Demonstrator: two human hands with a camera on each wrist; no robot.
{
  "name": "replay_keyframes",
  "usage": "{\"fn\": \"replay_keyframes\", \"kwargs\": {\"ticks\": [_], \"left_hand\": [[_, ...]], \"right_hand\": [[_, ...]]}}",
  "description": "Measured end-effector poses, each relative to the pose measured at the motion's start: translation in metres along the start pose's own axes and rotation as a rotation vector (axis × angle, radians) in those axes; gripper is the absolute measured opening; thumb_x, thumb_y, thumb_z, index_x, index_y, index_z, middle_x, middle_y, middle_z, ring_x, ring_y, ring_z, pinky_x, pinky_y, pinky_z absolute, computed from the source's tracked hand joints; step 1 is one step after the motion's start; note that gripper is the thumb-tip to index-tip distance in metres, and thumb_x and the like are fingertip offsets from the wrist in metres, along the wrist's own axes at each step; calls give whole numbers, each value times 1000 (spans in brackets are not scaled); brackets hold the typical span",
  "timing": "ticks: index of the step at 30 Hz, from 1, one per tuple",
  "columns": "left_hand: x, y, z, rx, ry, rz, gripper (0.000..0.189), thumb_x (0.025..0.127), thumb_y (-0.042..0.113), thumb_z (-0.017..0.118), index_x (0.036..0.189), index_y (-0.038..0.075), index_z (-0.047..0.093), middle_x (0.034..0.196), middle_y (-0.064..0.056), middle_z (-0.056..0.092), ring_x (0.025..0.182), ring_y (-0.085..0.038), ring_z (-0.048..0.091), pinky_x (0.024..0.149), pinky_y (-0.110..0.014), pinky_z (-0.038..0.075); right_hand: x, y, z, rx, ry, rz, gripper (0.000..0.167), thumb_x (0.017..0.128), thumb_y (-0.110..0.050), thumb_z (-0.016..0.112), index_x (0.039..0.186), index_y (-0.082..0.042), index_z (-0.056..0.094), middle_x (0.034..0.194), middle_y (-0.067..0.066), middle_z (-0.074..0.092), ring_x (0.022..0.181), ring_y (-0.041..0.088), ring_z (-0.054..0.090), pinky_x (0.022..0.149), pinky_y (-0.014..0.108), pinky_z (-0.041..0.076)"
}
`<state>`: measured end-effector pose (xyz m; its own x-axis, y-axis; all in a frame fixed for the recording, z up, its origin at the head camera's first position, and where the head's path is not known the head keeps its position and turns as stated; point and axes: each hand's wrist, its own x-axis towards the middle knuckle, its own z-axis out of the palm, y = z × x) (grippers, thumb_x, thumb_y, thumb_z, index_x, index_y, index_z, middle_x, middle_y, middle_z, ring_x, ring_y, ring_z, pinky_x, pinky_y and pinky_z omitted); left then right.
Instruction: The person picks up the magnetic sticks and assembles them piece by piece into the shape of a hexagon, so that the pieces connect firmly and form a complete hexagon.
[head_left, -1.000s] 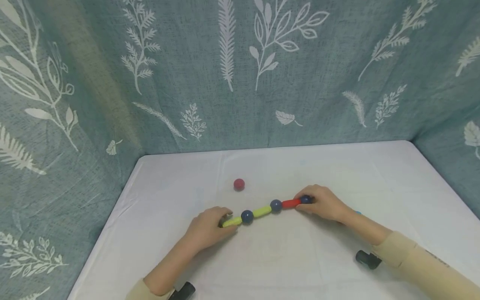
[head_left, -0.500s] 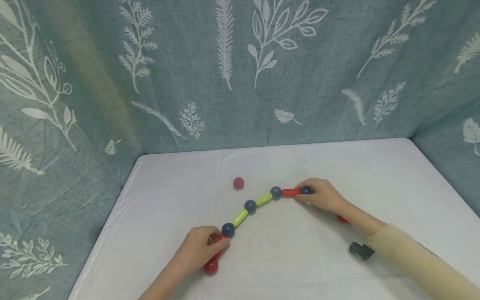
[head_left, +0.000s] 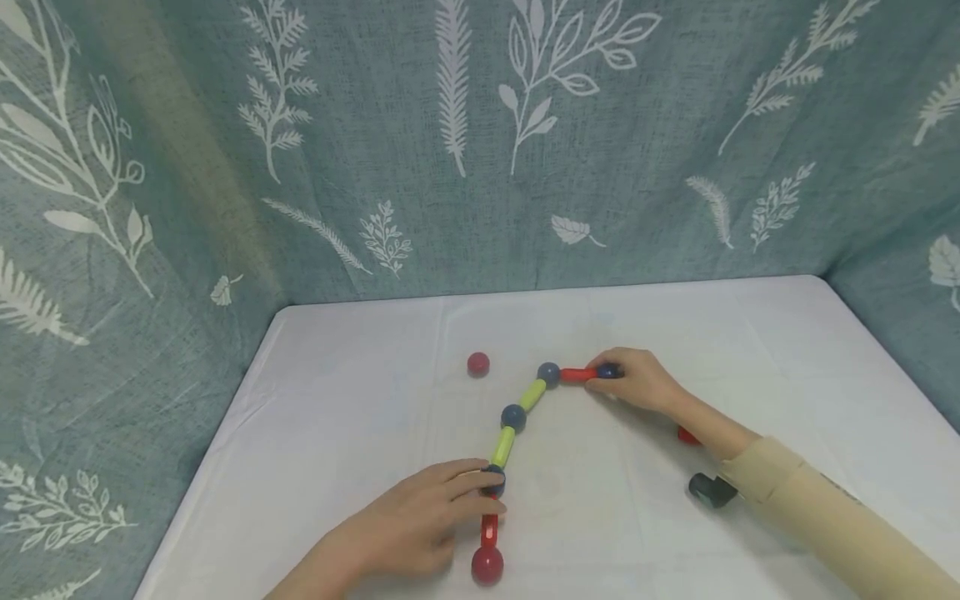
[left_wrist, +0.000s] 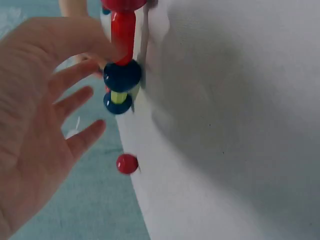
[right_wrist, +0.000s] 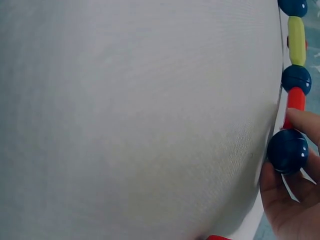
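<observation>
A chain of toy magnetic sticks and balls bends across the white table, with yellow-green sticks (head_left: 503, 447), a middle blue ball (head_left: 513, 417) and a red ball (head_left: 487, 565) at its near end. My left hand (head_left: 420, 517) lies across the near part with fingers extended and spread; its thumb touches the near red stick (left_wrist: 123, 37) close to a blue ball (left_wrist: 122, 76). At the far right end my right hand (head_left: 637, 382) pinches the chain where a red stick (right_wrist: 295, 100) meets the end blue ball (right_wrist: 287, 151). Its fingers curl around that ball.
A loose red ball (head_left: 477, 364) lies behind the chain. Another red piece (head_left: 687, 435) is partly hidden by the right forearm. A black device (head_left: 712, 490) sits at the right wrist. Leaf-patterned green-blue cloth (head_left: 480, 225) rises behind the table's far edge.
My left hand has shifted from the yellow-green stick to the red near end and swung that end rightward and nearer. The chain went from nearly straight to bent. My right hand moved slightly farther back, still pinching.
</observation>
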<state>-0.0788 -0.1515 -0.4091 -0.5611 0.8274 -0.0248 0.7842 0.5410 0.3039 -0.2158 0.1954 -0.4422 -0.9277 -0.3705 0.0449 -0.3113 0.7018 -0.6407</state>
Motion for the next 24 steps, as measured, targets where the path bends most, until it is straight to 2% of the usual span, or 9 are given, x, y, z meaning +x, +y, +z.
{"fn": "replay_keyframes", "kwargs": {"ticks": [2,4,6,8,12,15,17,21,24], "left_hand": [[2,-3,1,63,-20,113,44,83,21,76,124,27,63,139,6,52,139,-18,35,110,-40,34],[7,-3,5,85,-31,175,38,85,35,76,120,28,65,133,7,56,138,-18,37,111,-41,31],[12,-2,9,101,-11,209,35,86,45,72,114,26,67,121,7,61,130,-16,46,112,-40,30],[18,0,12,108,25,207,34,86,50,69,109,26,68,108,9,61,115,-11,53,110,-36,33],[29,6,19,124,97,166,35,85,54,68,104,25,70,95,10,56,92,-6,51,102,-30,40],[36,13,24,114,124,120,36,86,55,66,105,25,71,94,11,58,91,-6,51,97,-29,41],[42,18,27,72,113,62,36,88,56,63,107,26,70,93,14,56,92,-6,50,95,-31,40],[51,28,33,-69,71,-71,37,90,56,61,111,26,67,93,15,49,91,-4,45,97,-37,34],[58,34,36,-143,55,-140,35,90,53,63,112,25,66,94,15,46,90,-3,42,97,-40,31]], "right_hand": [[1,0,0,-2,-1,0,27,88,-21,73,111,-6,71,111,12,68,104,31,60,89,49,48],[1,0,0,-1,-2,-3,27,88,-21,73,110,-6,71,110,12,68,104,31,60,89,49,48],[2,-1,1,3,-5,-5,27,87,-21,73,110,-6,71,109,11,68,103,30,60,88,49,48],[3,-2,2,11,-8,-12,27,87,-21,73,110,-6,71,108,10,68,101,29,60,87,47,48],[7,-5,5,14,-7,-38,27,87,-21,74,109,-6,72,106,8,69,99,26,61,86,45,49],[10,-7,7,8,2,-52,27,86,-21,75,108,-7,72,104,8,70,98,26,62,85,44,49],[12,-9,9,5,7,-60,26,86,-21,75,108,-7,72,104,7,70,98,26,62,85,45,49],[18,-14,12,18,2,-69,26,86,-21,76,107,-6,72,103,7,70,98,25,62,85,44,49],[22,-17,16,27,-5,-74,26,86,-22,76,107,-7,72,102,5,69,96,23,61,84,42,49]]}}
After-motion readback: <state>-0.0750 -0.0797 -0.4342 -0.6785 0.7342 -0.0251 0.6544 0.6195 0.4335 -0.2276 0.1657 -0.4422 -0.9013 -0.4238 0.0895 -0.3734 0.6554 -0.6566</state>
